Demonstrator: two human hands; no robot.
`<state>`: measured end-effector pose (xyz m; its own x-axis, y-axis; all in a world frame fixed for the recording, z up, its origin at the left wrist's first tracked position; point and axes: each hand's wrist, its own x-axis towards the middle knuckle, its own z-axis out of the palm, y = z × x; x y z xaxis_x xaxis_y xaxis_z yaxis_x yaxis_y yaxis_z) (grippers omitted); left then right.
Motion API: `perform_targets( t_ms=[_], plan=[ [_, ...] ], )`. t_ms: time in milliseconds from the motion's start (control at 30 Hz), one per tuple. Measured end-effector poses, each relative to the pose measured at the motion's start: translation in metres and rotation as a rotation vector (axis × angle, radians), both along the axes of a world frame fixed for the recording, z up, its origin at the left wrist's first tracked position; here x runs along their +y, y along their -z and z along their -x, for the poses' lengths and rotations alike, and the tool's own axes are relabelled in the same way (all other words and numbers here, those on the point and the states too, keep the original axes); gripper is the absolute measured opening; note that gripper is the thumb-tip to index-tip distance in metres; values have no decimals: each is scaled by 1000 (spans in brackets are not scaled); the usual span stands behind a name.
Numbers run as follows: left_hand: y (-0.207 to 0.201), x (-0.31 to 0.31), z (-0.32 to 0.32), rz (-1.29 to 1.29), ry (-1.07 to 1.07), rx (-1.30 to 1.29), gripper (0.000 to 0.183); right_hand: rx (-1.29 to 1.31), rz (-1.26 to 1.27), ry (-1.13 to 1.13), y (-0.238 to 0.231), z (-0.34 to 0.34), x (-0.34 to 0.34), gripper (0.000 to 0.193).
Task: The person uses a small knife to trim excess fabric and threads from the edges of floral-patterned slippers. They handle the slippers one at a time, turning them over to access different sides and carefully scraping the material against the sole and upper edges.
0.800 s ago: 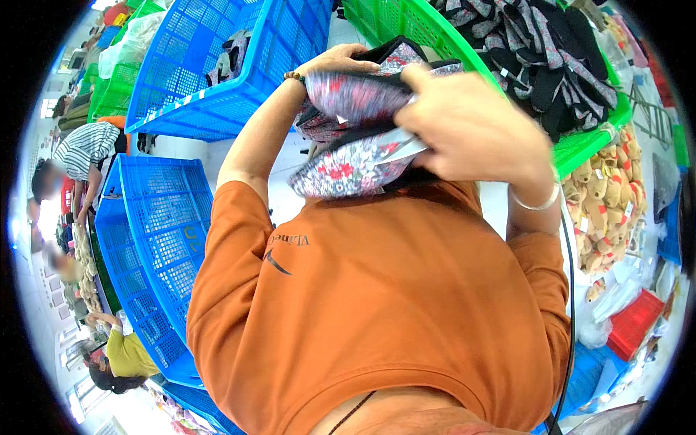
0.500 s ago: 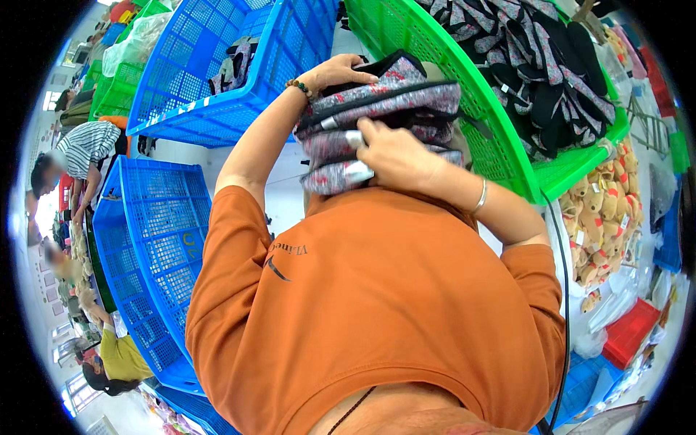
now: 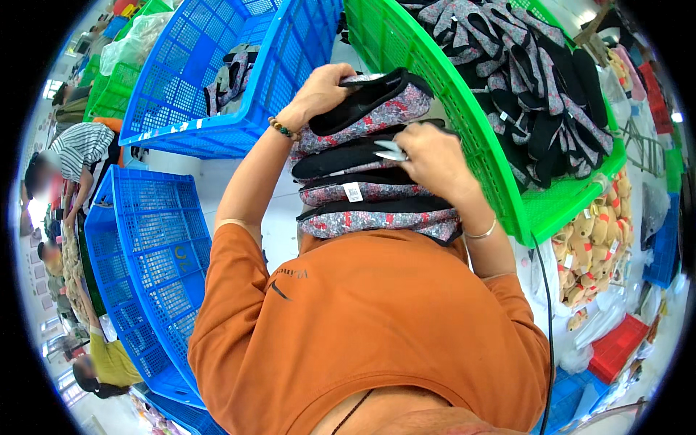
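On my lap lies a row of several fabric slippers (image 3: 377, 221), grey with a red floral pattern and black lining, overlapping each other. One carries a small white tag (image 3: 352, 191). My left hand (image 3: 324, 88) is closed on the edge of the farthest slipper (image 3: 391, 109), whose opening faces up. Thread snips (image 3: 391, 151) stick out of my closed right hand (image 3: 437, 159), blades pointing left over the row; whether the blades touch the fabric I cannot tell.
A green crate (image 3: 464, 138) at the right holds a heap of similar slippers (image 3: 522, 80). Blue crates (image 3: 196, 138) stand ahead-left, another blue crate (image 3: 156, 254) at the left. Plush toys (image 3: 591, 239) lie at the right, near a red crate (image 3: 616, 348). Other people (image 3: 72, 156) work far left.
The slippers now lie more spread out, with the white tag showing. My right hand has moved right and away from me, and the snips' blades now show. My left hand has shifted slightly left.
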<state>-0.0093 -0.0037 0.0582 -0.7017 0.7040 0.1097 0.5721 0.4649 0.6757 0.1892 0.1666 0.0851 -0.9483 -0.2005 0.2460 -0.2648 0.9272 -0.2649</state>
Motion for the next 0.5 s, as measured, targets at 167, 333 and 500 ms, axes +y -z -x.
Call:
perform_targets(
  t_ms=[167, 333, 500],
  plan=[
    [-45, -15, -9, -223, -101, 223, 23, 42, 182, -34, 0, -7, 3, 20],
    [-66, -16, -27, -273, 19, 471, 32, 230, 688, 186, -37, -7, 17, 24],
    [-52, -1, -35, -257, 121, 398, 30, 337, 575, 123, -42, 2, 9, 35]
  ],
)
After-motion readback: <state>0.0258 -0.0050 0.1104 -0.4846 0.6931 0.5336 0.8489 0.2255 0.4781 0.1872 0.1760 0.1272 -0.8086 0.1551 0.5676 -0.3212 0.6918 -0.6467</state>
